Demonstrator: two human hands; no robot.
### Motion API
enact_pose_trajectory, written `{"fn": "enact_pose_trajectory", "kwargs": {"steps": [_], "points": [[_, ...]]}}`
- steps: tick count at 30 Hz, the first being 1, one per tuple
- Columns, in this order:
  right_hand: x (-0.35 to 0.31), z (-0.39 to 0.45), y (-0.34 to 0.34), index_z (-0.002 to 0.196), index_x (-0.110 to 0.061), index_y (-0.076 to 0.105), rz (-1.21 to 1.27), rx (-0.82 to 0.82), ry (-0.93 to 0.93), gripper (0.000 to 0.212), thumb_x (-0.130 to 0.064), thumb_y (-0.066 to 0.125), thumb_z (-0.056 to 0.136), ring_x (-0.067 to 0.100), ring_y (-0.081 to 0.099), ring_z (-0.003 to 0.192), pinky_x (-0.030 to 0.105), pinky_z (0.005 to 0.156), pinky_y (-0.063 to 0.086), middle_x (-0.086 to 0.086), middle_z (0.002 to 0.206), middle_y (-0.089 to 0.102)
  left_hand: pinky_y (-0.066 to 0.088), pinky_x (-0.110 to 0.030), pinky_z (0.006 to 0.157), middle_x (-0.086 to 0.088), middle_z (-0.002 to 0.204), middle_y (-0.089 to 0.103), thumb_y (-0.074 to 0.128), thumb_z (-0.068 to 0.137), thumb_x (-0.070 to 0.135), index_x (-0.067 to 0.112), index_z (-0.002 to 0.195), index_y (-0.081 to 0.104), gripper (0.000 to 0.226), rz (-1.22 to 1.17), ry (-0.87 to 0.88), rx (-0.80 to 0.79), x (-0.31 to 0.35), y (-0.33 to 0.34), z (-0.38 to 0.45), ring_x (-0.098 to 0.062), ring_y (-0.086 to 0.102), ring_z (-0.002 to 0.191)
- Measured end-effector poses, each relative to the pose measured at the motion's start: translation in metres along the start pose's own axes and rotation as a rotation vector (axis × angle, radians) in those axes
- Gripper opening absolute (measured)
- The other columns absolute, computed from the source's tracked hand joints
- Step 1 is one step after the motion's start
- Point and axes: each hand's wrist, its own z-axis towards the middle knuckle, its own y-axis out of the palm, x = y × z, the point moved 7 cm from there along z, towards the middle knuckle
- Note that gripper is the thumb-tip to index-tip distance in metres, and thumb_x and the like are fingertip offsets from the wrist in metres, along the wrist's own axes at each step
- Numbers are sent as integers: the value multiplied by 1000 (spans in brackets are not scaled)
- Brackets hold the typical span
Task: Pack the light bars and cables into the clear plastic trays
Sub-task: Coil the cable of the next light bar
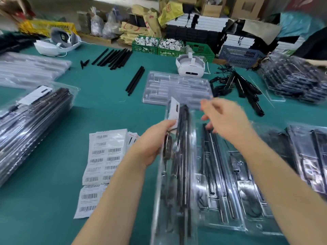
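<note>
The green table (109,96) is laid out as a packing line, so each supply sits where a hand can reach it. On the far left a tall stack of finished trays (30,124) lies out of the working area, with white labels on top. Straight ahead an empty clear tray (177,87) waits flat, likely the next to be filled. To its left loose light bars (115,58) lie in a fan, and to its right a tangle of cables (235,85) is piled near at hand.

Nearest, a filled tray (226,183) rests flat under the right arm, bars and cables seated in its channels. Beside it the left hand (154,144) grips another packed tray (178,165) by its edge and holds it tilted on its side, probably to move it toward the stack. The right hand (228,119) hovers above with fingers loosely spread, holding nothing as far as the blur allows. Sheets of barcode labels (104,156) lie just left of the left wrist, ready for sticking
</note>
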Motion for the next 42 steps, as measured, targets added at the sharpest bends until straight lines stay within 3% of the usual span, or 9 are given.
{"fn": "enact_pose_trajectory", "kwargs": {"steps": [3, 8, 13, 16, 18, 24, 29, 35, 42], "points": [[2, -43, 50, 106, -35, 71, 569, -423, 339, 55, -78, 44, 86, 16, 75, 87, 40, 72, 63, -2, 100, 76, 61, -36, 79, 4, 107, 76, 26, 91, 77, 41, 112, 73, 63, 277, 79, 32, 30, 10, -11, -19, 73, 91], [22, -43, 49, 92, -29, 77, 785, -324, 330, 21, -48, 70, 86, 22, 73, 72, 34, 58, 56, 4, 89, 76, 23, -51, 120, -3, 163, 28, 31, 105, 40, 24, 158, 24, 56, 888, 247, 108, 26, 43, -2, -33, 23, 149], [85, -33, 52, 112, -9, 71, 850, -231, 493, 27, -26, 70, 92, 28, 75, 83, 38, 62, 60, 16, 101, 76, 19, -44, 119, -11, 159, 28, 56, 96, 47, 23, 157, 25, 73, 1047, 264, 384, -2, 21, 5, -35, 22, 143], [112, -31, 53, 130, -8, 60, 838, -171, 542, 65, -45, 76, 80, 31, 72, 99, 46, 80, 60, 16, 119, 71, 41, -47, 110, -14, 145, 51, 67, 91, 50, 18, 157, 20, 87, 562, 28, 318, -37, 1, 14, -30, 51, 129], [125, -27, 48, 132, -10, 58, 695, -71, 523, 66, -51, 74, 82, 28, 68, 108, 48, 92, 55, 12, 129, 67, 56, -39, 84, -17, 113, 70, 70, 93, 29, 11, 151, 34, 71, 155, -61, 198, -58, 4, 20, -24, 67, 92], [118, -22, 35, 145, -23, 42, 49, 46, 211, 60, -39, 67, 93, 17, 55, 117, 34, 97, 43, 1, 144, 52, 50, -17, 54, -7, 92, 69, 64, 97, 17, 5, 128, 59, 33, 199, 1, 443, -64, -4, 44, -11, 61, 63], [116, -45, 85, 153, -24, 38, -426, -298, -58, 58, -47, 50, 101, 21, 16, 153, 36, 123, 16, 2, 163, 28, 52, -43, 99, -15, 127, 66, 64, 95, 22, 3, 140, 54, 50, 465, -48, 400, -56, 1, 50, -32, 66, 111], [129, -48, 96, 156, -21, 31, -396, -290, -29, 57, -46, 39, 105, 20, 6, 154, 35, 123, 10, 4, 164, 24, 46, -22, 92, 1, 116, 72, 57, 97, 23, 16, 124, 69, 30, 922, 227, 378, -7, -11, 16, -15, 65, 106], [92, -50, 58, 126, -10, 64, -333, 193, -130, 35, -29, 45, 104, 26, 53, 128, 44, 112, 39, 7, 127, 66, 41, -33, 100, 0, 120, 68, 55, 98, 17, 17, 121, 69, 27, 983, 348, 731, -7, -132, -48, -22, 56, 117]]}}
